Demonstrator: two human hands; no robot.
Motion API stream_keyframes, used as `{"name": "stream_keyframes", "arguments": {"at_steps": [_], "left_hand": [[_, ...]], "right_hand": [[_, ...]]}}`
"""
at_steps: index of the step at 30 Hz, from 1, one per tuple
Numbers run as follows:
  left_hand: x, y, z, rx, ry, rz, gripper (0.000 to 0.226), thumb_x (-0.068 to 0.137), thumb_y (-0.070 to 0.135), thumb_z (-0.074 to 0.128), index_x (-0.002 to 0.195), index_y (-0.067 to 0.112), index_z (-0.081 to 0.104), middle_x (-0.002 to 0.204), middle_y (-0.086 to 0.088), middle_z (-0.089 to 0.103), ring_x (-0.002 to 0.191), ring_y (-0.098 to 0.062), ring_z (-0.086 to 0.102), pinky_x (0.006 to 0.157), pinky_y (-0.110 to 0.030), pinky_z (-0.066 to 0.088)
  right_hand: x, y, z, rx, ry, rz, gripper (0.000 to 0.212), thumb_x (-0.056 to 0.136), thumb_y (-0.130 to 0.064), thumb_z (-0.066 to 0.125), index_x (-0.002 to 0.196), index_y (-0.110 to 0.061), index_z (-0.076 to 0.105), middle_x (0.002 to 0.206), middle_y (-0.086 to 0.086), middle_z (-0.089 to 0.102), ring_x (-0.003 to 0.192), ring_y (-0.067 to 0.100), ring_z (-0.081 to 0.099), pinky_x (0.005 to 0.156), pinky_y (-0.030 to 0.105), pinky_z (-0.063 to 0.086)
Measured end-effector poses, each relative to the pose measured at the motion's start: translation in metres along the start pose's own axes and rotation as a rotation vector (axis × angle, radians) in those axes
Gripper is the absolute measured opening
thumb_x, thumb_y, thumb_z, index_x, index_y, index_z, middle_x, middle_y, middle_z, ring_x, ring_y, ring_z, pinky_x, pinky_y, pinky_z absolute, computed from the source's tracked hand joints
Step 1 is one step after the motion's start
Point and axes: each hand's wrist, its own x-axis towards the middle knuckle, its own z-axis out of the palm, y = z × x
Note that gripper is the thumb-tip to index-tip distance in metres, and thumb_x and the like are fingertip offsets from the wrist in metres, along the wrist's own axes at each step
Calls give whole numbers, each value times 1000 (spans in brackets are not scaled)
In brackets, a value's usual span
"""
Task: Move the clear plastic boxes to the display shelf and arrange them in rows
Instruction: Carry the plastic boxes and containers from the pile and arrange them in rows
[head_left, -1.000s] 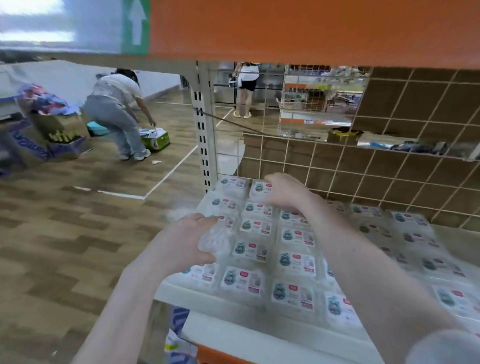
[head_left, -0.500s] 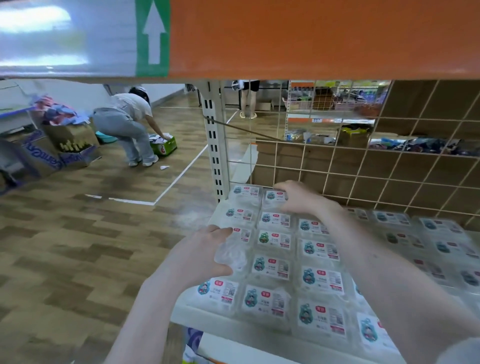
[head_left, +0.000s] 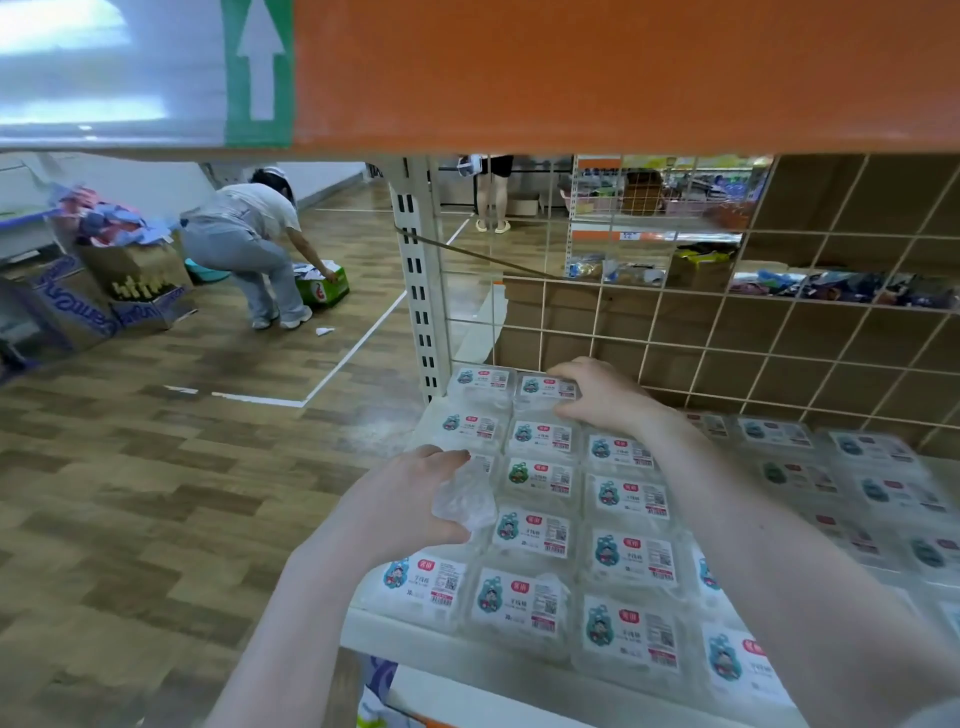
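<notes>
Already the clear plastic boxes (head_left: 540, 478) are laid in rows on the display shelf (head_left: 467, 654). A crumpled clear wrapper (head_left: 464, 501) is gripped by the left hand (head_left: 410, 504); the back-row box (head_left: 545, 387) is touched by the right hand (head_left: 597, 395), fingers curled over it. Straightening appears under way; squaring that box with its neighbours seems called for next.

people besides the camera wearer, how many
2. One person bends over a green box on the floor at left; a second person stands beyond the shelf post, only legs visible. More may be hidden.
</notes>
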Motion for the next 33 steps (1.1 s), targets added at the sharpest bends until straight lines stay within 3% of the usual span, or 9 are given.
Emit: {"name": "stream_keyframes", "arguments": {"at_steps": [5,10,12,14,17,18,22,29,33], "left_hand": [[6,13,2,-11,-6,24,70,78,39,67,140,30,36,135,7,46,118,-15,48,93,-33,45],[21,43,6,16,-32,84,76,81,39,66,146,29,29,150,6,32,136,-11,30,101,-21,29],[27,60,6,44,-56,107,70,83,38,64,145,28,31,148,4,35,134,-14,34,100,-25,33],[32,75,7,33,-70,111,72,82,42,63,145,35,29,151,8,30,133,-14,36,94,-29,45],[39,94,11,-26,-83,126,74,82,45,64,145,43,23,153,14,24,133,-14,35,66,-18,48],[41,101,13,-15,-84,144,73,84,45,63,145,42,23,153,14,24,134,-14,34,67,-17,45],[51,127,21,9,-82,216,74,84,43,64,147,37,25,153,11,26,139,-13,28,103,-26,30],[59,156,49,67,-129,235,75,84,46,59,147,37,21,154,8,25,134,-18,37,98,-33,43],[62,154,63,135,-84,235,78,83,51,57,148,36,17,154,6,25,136,-19,34,102,-32,37]], "right_hand": [[-27,14,-10,-8,56,36,50,92,-33,55,139,-21,41,139,-1,42,118,16,46,90,28,39],[-82,51,-18,-177,131,144,51,94,-36,51,140,-19,40,141,2,43,125,21,45,99,34,37],[-107,67,-22,-196,149,195,49,94,-37,50,140,-21,41,143,3,42,128,23,43,102,35,36],[-130,83,-25,-200,171,230,47,95,-36,49,139,-22,43,141,2,44,126,24,44,101,37,36],[-158,103,-31,-188,186,294,42,95,-34,50,135,-22,48,139,1,46,122,25,46,98,37,39],[-165,109,-32,-185,184,322,42,95,-33,50,135,-22,47,139,1,45,121,25,47,97,38,40],[-184,124,-36,-190,160,357,41,96,-34,46,134,-17,48,141,5,43,121,28,47,95,38,43],[-194,127,-21,-195,136,335,42,99,-35,40,138,-20,43,144,1,39,128,25,38,102,36,34],[-198,137,-8,-206,217,288,39,100,-35,35,135,-22,46,141,-5,40,128,18,35,96,29,35]]}}
